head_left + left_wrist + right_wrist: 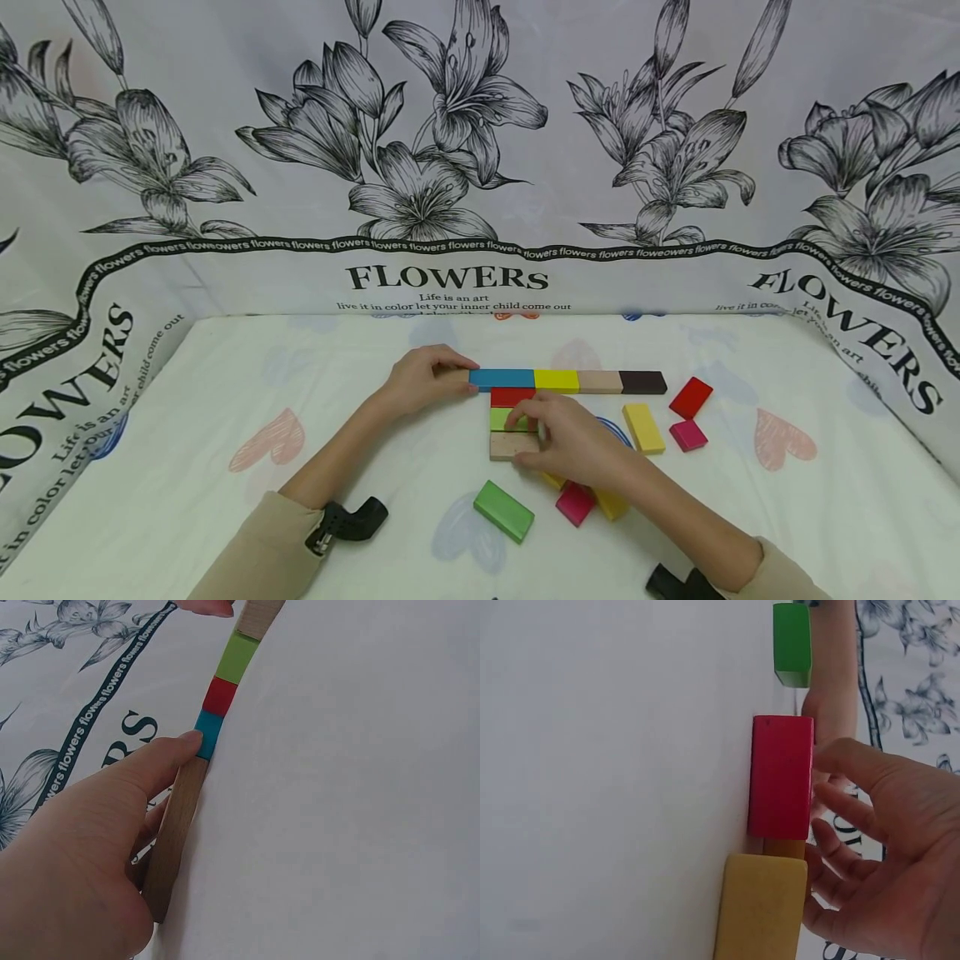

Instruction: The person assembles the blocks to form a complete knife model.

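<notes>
A row of blocks runs left to right: blue block [502, 380], yellow block [557, 381], pale wooden block [599, 382], dark brown block [643, 382]. At its left end my left hand [417, 383] holds a wooden block [177, 832], a fingertip touching the blue block. From the blue block a short column comes toward me: red block [512, 397], light green block [504, 419], pale wooden block [510, 447]. My right hand [573, 437] pinches that last block, index finger at its far edge, thumb at its near edge. The right palm hides whatever lies beneath it.
A green block [504, 512] lies in front of the column. Beside the right forearm are a pink block [576, 503] and a yellow block [612, 504]. Farther right lie another yellow block [643, 428], a red block [691, 397] and a pink block [688, 435].
</notes>
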Action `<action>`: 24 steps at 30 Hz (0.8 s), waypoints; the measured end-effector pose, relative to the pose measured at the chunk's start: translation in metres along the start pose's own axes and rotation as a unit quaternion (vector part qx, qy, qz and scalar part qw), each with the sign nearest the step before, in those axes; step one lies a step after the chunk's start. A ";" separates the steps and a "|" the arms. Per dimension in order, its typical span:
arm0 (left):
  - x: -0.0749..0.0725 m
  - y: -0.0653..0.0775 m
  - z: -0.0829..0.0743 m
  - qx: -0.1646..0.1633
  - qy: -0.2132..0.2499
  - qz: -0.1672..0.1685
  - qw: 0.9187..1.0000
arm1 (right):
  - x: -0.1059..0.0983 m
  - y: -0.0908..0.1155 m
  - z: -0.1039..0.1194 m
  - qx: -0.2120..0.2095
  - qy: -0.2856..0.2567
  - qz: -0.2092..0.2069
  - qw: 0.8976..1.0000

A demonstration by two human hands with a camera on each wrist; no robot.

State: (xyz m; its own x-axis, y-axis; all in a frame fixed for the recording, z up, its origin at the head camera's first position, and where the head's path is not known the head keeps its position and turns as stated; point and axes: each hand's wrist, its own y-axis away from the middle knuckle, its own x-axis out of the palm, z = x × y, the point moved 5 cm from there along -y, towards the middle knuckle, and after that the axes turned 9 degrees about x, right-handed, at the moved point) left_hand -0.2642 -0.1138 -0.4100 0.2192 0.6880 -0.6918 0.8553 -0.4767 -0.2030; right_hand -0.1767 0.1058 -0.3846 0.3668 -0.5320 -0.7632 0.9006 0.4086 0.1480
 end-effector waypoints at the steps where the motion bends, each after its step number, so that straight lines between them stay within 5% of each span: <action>1: 0.000 0.000 0.001 0.000 -0.001 0.000 1.000 | 0.001 0.000 0.001 -0.005 0.004 -0.001 1.000; 24: 0.000 -0.001 0.002 -0.001 0.000 0.002 1.000 | 0.007 -0.010 0.013 -0.004 0.000 0.013 1.000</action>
State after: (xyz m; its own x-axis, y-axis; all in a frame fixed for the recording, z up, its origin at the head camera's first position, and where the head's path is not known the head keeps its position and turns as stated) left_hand -0.2656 -0.1144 -0.4108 0.2224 0.6864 -0.6924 0.8552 -0.4783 -0.1994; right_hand -0.1801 0.0886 -0.3834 0.3905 -0.5210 -0.7590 0.8889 0.4278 0.1637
